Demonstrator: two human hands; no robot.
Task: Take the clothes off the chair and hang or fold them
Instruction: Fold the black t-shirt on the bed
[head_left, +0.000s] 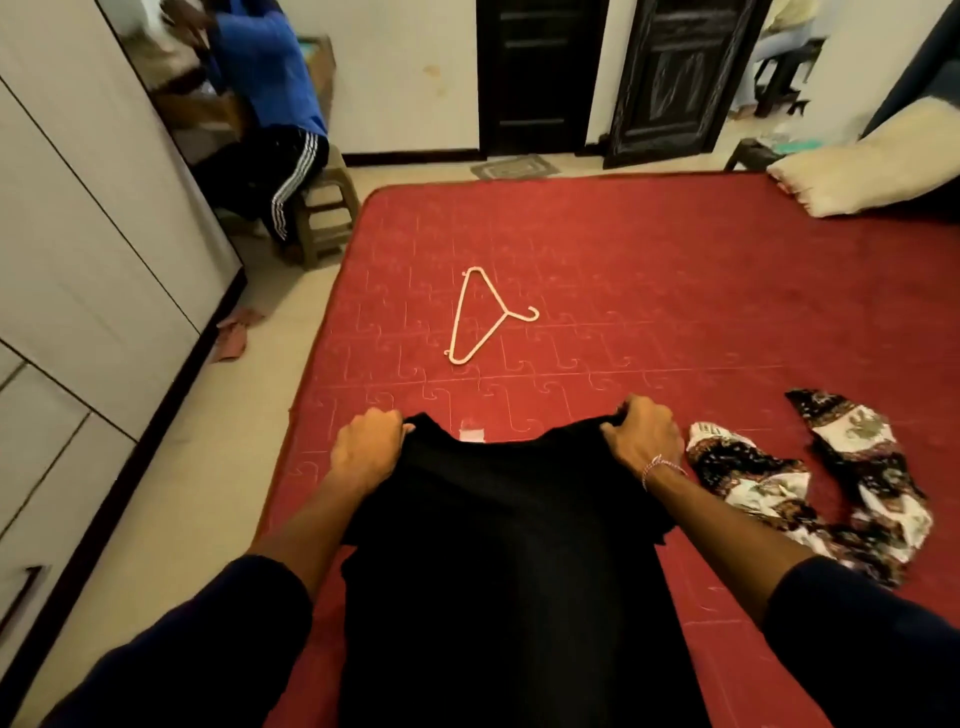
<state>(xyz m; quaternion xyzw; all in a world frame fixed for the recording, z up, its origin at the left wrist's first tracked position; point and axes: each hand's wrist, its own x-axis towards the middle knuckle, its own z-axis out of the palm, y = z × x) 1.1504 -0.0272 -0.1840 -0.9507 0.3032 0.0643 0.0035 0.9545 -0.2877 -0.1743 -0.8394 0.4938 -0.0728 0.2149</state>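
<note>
A black garment (498, 545) hangs in front of me over the near edge of the red mattress (649, 291). My left hand (366, 449) grips its top left corner and my right hand (644, 439) grips its top right corner, so the cloth stretches between them. A pale plastic hanger (483, 317) lies flat on the mattress beyond my hands. To the right of my right hand a black-and-white patterned garment (810, 483) lies crumpled on the mattress.
A white wardrobe (78, 260) lines the left wall. A person in a blue top (265, 83) sits on a plastic stool (327, 213) at the far left. A cream pillow (872, 166) lies at the mattress's far right corner. Dark doors (540, 73) stand behind. A reddish cloth (236, 335) lies on the floor.
</note>
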